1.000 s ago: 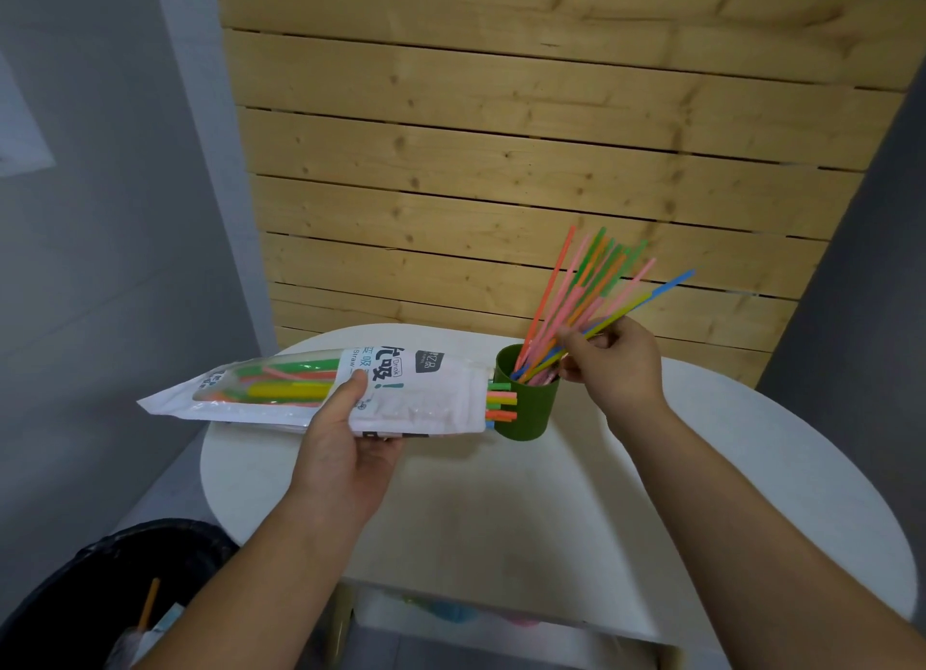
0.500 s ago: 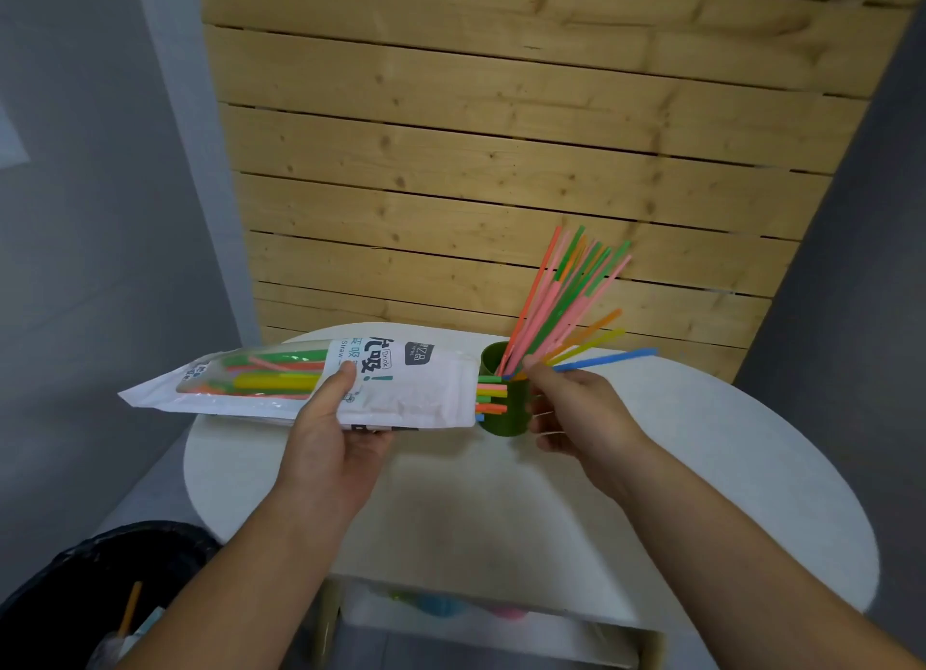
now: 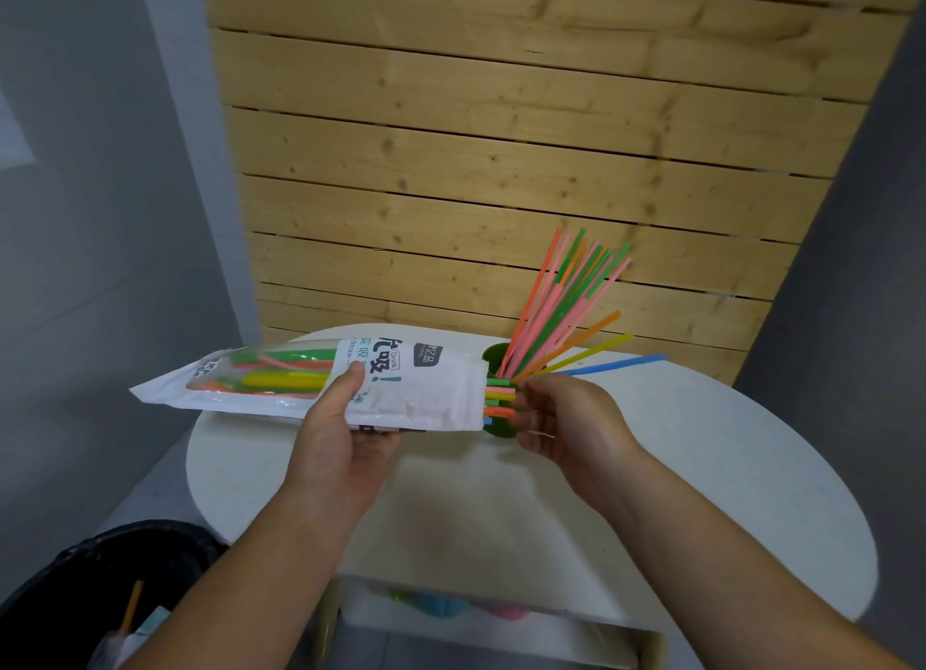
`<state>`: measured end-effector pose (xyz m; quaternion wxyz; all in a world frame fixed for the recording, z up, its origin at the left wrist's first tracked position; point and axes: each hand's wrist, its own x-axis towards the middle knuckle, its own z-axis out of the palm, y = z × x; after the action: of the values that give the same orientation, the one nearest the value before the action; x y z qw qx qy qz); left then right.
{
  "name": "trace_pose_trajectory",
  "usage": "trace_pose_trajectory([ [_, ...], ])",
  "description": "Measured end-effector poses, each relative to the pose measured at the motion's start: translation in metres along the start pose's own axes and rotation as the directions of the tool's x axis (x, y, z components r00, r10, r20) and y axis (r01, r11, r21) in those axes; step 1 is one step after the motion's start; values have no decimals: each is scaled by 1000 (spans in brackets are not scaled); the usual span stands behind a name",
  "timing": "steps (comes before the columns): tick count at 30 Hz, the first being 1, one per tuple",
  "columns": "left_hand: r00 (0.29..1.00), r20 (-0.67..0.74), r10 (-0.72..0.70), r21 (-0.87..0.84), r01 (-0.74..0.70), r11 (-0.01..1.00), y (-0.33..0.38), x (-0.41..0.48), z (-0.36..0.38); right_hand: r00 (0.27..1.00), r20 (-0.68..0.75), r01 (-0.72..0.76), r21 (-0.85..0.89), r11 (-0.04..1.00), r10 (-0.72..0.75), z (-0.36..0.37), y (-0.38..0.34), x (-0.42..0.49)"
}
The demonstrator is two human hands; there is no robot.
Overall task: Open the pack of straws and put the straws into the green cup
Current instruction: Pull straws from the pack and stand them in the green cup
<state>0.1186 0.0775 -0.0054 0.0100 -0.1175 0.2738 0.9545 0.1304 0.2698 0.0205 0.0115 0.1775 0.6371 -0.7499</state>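
My left hand [image 3: 335, 444] grips the white pack of straws [image 3: 426, 394] from below, thumb on its printed front, holding it level above the table. Coloured straw ends [image 3: 498, 396] poke out of its open right end. My right hand [image 3: 566, 419] is right there, thumb and fingertips spread at those ends, holding nothing that I can make out. Just behind stands the green cup [image 3: 493, 358], partly hidden by the pack and my fingers. Several straws [image 3: 566, 308] fan out of the cup up and to the right.
The cup stands on a round white table [image 3: 701, 469] set against a wooden slat wall [image 3: 501, 168]. A black bin [image 3: 100, 594] with a liner sits on the floor at the lower left. A shelf with coloured objects shows under the table's near edge.
My right hand let go of the straws it was setting into the cup and came down left to the pack's open end. Those straws now lean in the cup.
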Motion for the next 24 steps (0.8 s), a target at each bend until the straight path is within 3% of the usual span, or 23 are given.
trace_pose_trajectory([
  [7,1000,14,-8,-1,8,1000,1,0,1,971,144,210,-141,967,-190,4,8,-2],
  [16,1000,9,-3,4,3,1000,8,4,-4,948,95,319,-285,904,-305,-6,-3,1],
  [21,1000,-24,17,-18,-17,1000,16,8,-7,964,56,265,-124,956,-260,-16,-6,1],
  [24,999,-45,5,-31,-6,999,19,8,-9,978,124,163,40,986,-166,-11,3,-2],
])
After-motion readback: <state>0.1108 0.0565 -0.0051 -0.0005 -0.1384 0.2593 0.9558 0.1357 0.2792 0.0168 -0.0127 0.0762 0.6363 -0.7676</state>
